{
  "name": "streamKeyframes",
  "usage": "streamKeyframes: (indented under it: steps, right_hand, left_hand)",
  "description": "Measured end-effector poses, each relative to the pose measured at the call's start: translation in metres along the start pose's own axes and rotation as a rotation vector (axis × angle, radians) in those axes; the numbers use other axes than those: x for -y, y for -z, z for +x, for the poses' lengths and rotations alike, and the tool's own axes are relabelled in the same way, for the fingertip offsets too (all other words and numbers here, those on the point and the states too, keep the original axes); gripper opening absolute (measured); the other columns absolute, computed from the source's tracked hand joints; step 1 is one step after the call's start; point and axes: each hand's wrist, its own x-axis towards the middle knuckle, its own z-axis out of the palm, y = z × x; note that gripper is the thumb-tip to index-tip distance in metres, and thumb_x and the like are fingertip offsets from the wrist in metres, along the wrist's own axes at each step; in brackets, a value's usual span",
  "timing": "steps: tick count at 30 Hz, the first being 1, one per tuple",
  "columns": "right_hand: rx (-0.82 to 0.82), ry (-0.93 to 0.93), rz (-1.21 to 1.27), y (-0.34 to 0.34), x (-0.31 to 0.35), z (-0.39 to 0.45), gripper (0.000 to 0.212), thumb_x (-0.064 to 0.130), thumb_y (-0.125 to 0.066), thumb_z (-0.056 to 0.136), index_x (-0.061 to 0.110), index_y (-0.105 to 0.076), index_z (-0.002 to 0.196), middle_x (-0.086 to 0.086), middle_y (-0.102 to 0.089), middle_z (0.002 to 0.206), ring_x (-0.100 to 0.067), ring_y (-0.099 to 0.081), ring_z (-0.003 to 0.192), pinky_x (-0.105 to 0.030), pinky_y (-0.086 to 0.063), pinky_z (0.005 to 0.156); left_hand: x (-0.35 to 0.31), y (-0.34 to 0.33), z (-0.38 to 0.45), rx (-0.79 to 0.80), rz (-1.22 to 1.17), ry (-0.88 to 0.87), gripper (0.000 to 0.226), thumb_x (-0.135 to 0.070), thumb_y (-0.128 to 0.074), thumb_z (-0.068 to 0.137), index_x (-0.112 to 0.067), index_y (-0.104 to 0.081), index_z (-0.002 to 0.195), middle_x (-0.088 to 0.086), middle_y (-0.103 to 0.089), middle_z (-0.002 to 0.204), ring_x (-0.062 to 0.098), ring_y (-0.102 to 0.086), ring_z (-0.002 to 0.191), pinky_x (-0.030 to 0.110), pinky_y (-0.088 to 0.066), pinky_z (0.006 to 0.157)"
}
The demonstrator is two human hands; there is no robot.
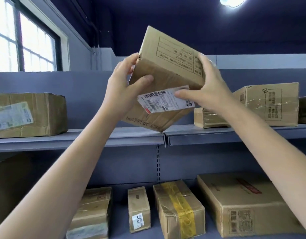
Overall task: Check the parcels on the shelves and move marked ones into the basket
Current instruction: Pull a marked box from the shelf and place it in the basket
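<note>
I hold a brown cardboard parcel (167, 73) tilted in the air in front of the upper shelf (79, 140). It carries a white barcode label (166, 100) on its lower face and handwriting near its bottom edge. My left hand (126, 85) grips its left side, thumb on the front. On the right side sits my right hand (205, 87), thumb lying across the label. No basket is in view.
More cardboard parcels sit on the upper shelf: a large one (28, 114) at left, two (267, 104) at right. The lower shelf holds several boxes, one with yellow tape (181, 209). A window (24, 40) is at upper left.
</note>
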Motion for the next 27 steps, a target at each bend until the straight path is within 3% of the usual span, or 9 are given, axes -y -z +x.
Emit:
streamKeyframes:
  steps: [6,10,12,15,17,20,22,24,27]
  right_hand:
    - [0.137,-0.069,-0.063,0.015,-0.004,-0.005,0.118,0.036,-0.081,0.063,0.035,0.003,0.146,0.001,0.001,0.153,-0.011,-0.016,0.137,-0.038,-0.025,0.111]
    - [0.082,-0.064,-0.063,0.019,-0.001,-0.014,0.107,0.029,-0.079,0.067,0.031,-0.007,0.145,0.005,-0.019,0.142,-0.002,-0.024,0.114,-0.024,-0.026,0.094]
    - [0.003,-0.107,0.015,0.014,-0.005,-0.019,0.099,0.029,-0.078,0.068,0.031,-0.015,0.144,0.007,-0.025,0.133,-0.002,-0.027,0.112,-0.023,-0.026,0.095]
    - [-0.036,-0.240,0.395,0.007,-0.021,-0.026,0.070,0.028,-0.078,0.067,0.041,-0.037,0.122,0.010,-0.046,0.124,-0.008,-0.046,0.116,-0.030,-0.038,0.099]
    - [-0.023,-0.373,0.668,0.004,-0.033,-0.031,0.057,0.028,-0.077,0.064,0.033,-0.047,0.112,0.006,-0.063,0.114,-0.018,-0.058,0.112,-0.039,-0.046,0.094]
    - [0.029,-0.529,0.892,-0.002,-0.048,-0.039,0.063,0.030,-0.077,0.061,0.027,-0.052,0.118,-0.002,-0.068,0.112,-0.026,-0.062,0.107,-0.042,-0.054,0.078]
    - [0.078,-0.595,0.966,-0.009,-0.056,-0.044,0.065,0.033,-0.069,0.064,0.024,-0.050,0.125,-0.005,-0.067,0.115,-0.026,-0.063,0.105,-0.042,-0.056,0.074]
    - [0.119,-0.640,0.956,-0.015,-0.062,-0.047,0.057,0.033,-0.064,0.072,0.024,-0.050,0.127,-0.004,-0.066,0.116,-0.023,-0.062,0.105,-0.047,-0.053,0.084]
    - [0.150,-0.635,0.798,-0.023,-0.065,-0.044,0.037,0.035,-0.056,0.085,0.028,-0.053,0.122,0.005,-0.068,0.109,-0.017,-0.061,0.103,-0.048,-0.045,0.093]
  left_hand:
    - [-0.020,0.003,0.008,0.078,0.075,-0.114,0.043,-0.025,-0.058,0.082,-0.027,-0.054,0.125,-0.012,-0.059,0.118,0.009,-0.054,0.115,0.042,-0.046,0.098]
    - [-0.024,-0.002,0.007,0.052,0.145,-0.108,0.044,-0.026,-0.062,0.085,-0.023,-0.051,0.127,-0.014,-0.056,0.123,0.004,-0.049,0.118,0.030,-0.040,0.102]
    - [-0.013,-0.004,0.003,-0.013,0.314,-0.036,0.061,-0.030,-0.064,0.084,-0.022,-0.037,0.137,-0.008,-0.042,0.139,0.012,-0.031,0.132,0.027,-0.027,0.106]
    - [0.013,-0.002,-0.008,-0.076,0.442,0.172,0.089,-0.039,-0.069,0.077,-0.021,-0.014,0.145,0.004,-0.016,0.152,0.024,-0.007,0.140,0.043,-0.014,0.114]
    - [0.030,0.002,-0.016,-0.120,0.381,0.333,0.103,-0.043,-0.072,0.073,-0.021,-0.003,0.147,0.006,-0.006,0.155,0.024,-0.003,0.142,0.044,-0.010,0.116]
    - [0.045,0.008,-0.026,-0.108,0.012,0.472,0.107,-0.038,-0.075,0.072,-0.025,0.002,0.146,0.006,-0.017,0.153,0.019,-0.024,0.139,0.033,-0.028,0.110]
    - [0.048,0.009,-0.034,-0.038,-0.198,0.481,0.091,-0.023,-0.072,0.076,-0.022,-0.012,0.144,0.006,-0.046,0.135,0.008,-0.055,0.112,0.018,-0.047,0.088]
    - [0.055,0.008,-0.039,-0.004,-0.257,0.451,0.073,-0.012,-0.074,0.074,-0.021,-0.033,0.133,0.002,-0.060,0.118,0.007,-0.063,0.096,0.027,-0.054,0.085]
    - [0.062,0.009,-0.045,-0.021,-0.293,0.425,0.059,-0.006,-0.075,0.070,-0.023,-0.046,0.119,-0.001,-0.064,0.110,0.014,-0.064,0.099,0.036,-0.053,0.090]
